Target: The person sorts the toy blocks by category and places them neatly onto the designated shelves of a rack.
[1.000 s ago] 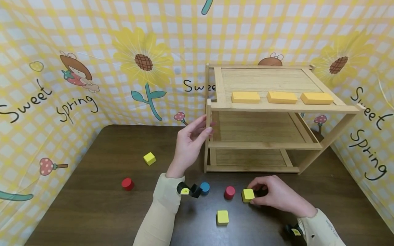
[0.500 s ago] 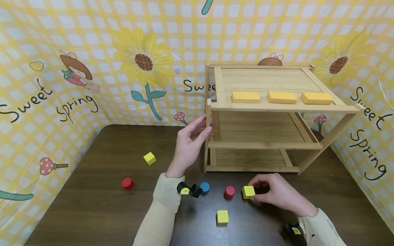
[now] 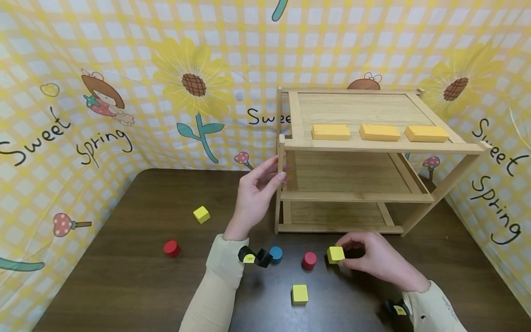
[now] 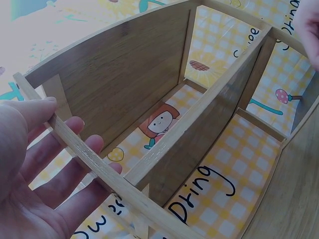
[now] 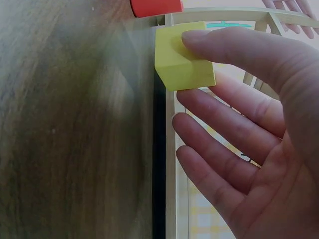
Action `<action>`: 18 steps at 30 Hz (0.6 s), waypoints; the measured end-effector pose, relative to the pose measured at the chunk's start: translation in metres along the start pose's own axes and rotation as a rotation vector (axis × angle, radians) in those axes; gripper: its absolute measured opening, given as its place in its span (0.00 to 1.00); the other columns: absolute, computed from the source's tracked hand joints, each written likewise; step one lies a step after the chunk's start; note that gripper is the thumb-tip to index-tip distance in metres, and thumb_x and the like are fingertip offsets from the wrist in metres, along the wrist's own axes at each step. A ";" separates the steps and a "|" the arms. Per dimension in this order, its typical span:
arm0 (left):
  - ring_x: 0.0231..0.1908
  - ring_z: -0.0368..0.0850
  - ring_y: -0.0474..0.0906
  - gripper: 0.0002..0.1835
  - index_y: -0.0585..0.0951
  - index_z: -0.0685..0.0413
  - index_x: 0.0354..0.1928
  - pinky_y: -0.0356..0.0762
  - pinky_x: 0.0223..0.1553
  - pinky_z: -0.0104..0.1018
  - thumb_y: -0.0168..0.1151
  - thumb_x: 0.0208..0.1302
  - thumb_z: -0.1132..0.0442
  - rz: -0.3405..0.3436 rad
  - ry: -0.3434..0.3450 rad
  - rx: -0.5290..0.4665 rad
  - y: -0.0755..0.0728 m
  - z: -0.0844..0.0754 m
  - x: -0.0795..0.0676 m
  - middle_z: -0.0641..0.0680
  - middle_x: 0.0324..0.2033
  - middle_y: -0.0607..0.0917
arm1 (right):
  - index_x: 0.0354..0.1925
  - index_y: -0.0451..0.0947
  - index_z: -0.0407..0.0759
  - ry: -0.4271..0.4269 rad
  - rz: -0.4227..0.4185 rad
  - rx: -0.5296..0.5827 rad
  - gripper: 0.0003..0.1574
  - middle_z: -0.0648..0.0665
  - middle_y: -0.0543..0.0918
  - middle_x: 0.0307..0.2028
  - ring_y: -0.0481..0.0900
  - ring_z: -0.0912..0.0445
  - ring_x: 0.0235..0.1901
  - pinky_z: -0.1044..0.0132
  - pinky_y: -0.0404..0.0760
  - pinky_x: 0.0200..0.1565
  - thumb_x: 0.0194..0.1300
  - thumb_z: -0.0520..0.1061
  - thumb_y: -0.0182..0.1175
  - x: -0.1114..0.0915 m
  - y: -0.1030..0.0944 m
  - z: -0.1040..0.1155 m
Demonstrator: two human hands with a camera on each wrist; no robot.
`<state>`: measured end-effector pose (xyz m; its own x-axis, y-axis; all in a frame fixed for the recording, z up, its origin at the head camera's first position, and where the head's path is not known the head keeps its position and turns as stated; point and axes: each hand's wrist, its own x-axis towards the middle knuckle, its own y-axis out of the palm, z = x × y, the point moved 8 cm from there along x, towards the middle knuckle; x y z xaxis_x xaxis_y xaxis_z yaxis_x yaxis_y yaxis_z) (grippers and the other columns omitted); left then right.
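Note:
My right hand [image 3: 373,258] pinches a yellow cube [image 3: 335,255] between thumb and fingers, low over the table in front of the shelf. In the right wrist view the thumb lies on one face of the cube [image 5: 184,55], and the lower fingers are spread free. A three-tier wooden shelf [image 3: 356,197] stands at the back right. Its left front post is held by my left hand [image 3: 255,193]; the left wrist view shows the thumb on one side of the post [image 4: 84,149] and the fingers on the other. Just left of the held cube stands a red cylinder [image 3: 309,260].
Three yellow-orange rectangular blocks [image 3: 380,132] lie in a row on the top tier. A blue cylinder [image 3: 276,254] stands beside my left wrist, a second yellow cube [image 3: 300,294] nearer me. Another yellow cube [image 3: 201,215] and red cylinder [image 3: 172,248] sit on the left.
The right hand has shifted the yellow cube slightly away from me, toward the shelf. My left hand has stayed on the post, and the other blocks have not moved.

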<state>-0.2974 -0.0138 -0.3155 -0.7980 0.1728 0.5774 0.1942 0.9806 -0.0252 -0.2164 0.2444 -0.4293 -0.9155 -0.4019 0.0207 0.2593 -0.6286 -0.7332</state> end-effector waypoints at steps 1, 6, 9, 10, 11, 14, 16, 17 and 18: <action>0.49 0.52 0.84 0.23 0.76 0.64 0.67 0.82 0.51 0.42 0.63 0.72 0.69 -0.001 -0.004 -0.001 0.000 0.000 0.000 0.60 0.51 0.87 | 0.45 0.85 0.54 0.001 0.001 0.006 0.17 0.60 0.85 0.40 0.84 0.56 0.41 0.56 0.83 0.46 0.56 0.46 0.78 0.000 0.000 0.000; 0.50 0.56 0.84 0.23 0.75 0.67 0.67 0.82 0.51 0.43 0.61 0.71 0.73 -0.006 -0.034 -0.002 0.001 0.002 0.001 0.64 0.51 0.86 | 0.45 0.85 0.54 -0.007 -0.015 0.006 0.17 0.60 0.85 0.40 0.84 0.57 0.42 0.55 0.83 0.47 0.57 0.46 0.78 0.000 -0.002 0.002; 0.50 0.59 0.83 0.23 0.74 0.70 0.67 0.82 0.51 0.44 0.60 0.71 0.75 -0.008 -0.044 0.010 0.001 0.002 0.001 0.66 0.52 0.85 | 0.45 0.85 0.54 -0.005 -0.029 -0.003 0.17 0.60 0.85 0.40 0.84 0.58 0.43 0.56 0.83 0.47 0.57 0.45 0.78 0.000 -0.004 0.003; 0.50 0.59 0.83 0.23 0.74 0.70 0.67 0.82 0.51 0.44 0.60 0.71 0.75 -0.008 -0.046 0.013 0.001 0.002 0.001 0.66 0.52 0.85 | 0.45 0.85 0.54 -0.003 -0.031 -0.007 0.17 0.60 0.85 0.40 0.84 0.58 0.43 0.56 0.83 0.47 0.57 0.45 0.78 0.000 -0.004 0.003; 0.50 0.59 0.83 0.23 0.74 0.69 0.67 0.82 0.51 0.44 0.60 0.71 0.75 -0.007 -0.045 0.015 0.001 0.001 0.001 0.66 0.52 0.85 | 0.45 0.85 0.54 -0.002 -0.034 -0.009 0.17 0.60 0.85 0.40 0.84 0.58 0.43 0.56 0.83 0.47 0.57 0.46 0.78 0.000 -0.005 0.003; 0.50 0.55 0.84 0.23 0.75 0.67 0.67 0.82 0.51 0.42 0.61 0.72 0.72 -0.002 -0.031 0.015 0.001 0.000 0.001 0.63 0.51 0.86 | 0.46 0.85 0.54 -0.002 -0.044 -0.010 0.18 0.60 0.85 0.40 0.84 0.58 0.43 0.56 0.82 0.47 0.57 0.45 0.78 0.000 -0.006 0.004; 0.50 0.53 0.84 0.23 0.75 0.65 0.67 0.82 0.51 0.42 0.62 0.73 0.69 0.003 -0.019 0.010 0.000 0.001 0.000 0.61 0.51 0.86 | 0.46 0.85 0.54 -0.006 -0.048 -0.011 0.18 0.60 0.85 0.40 0.84 0.57 0.43 0.55 0.82 0.47 0.57 0.46 0.78 0.000 -0.007 0.005; 0.50 0.52 0.84 0.23 0.75 0.64 0.67 0.82 0.51 0.42 0.62 0.73 0.68 0.006 -0.012 0.011 0.000 0.001 0.000 0.60 0.51 0.86 | 0.46 0.85 0.54 -0.010 -0.052 -0.010 0.18 0.60 0.85 0.40 0.84 0.57 0.43 0.54 0.82 0.47 0.57 0.46 0.78 0.000 -0.007 0.005; 0.50 0.51 0.84 0.23 0.76 0.64 0.67 0.82 0.51 0.42 0.62 0.73 0.68 0.007 -0.008 0.012 0.000 0.001 0.000 0.59 0.51 0.87 | 0.46 0.85 0.54 -0.013 -0.055 -0.011 0.18 0.60 0.85 0.40 0.84 0.57 0.43 0.53 0.82 0.47 0.57 0.46 0.78 0.000 -0.007 0.006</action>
<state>-0.2981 -0.0135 -0.3163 -0.8012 0.1809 0.5704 0.1935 0.9803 -0.0391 -0.2170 0.2453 -0.4200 -0.9242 -0.3753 0.0704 0.2048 -0.6429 -0.7381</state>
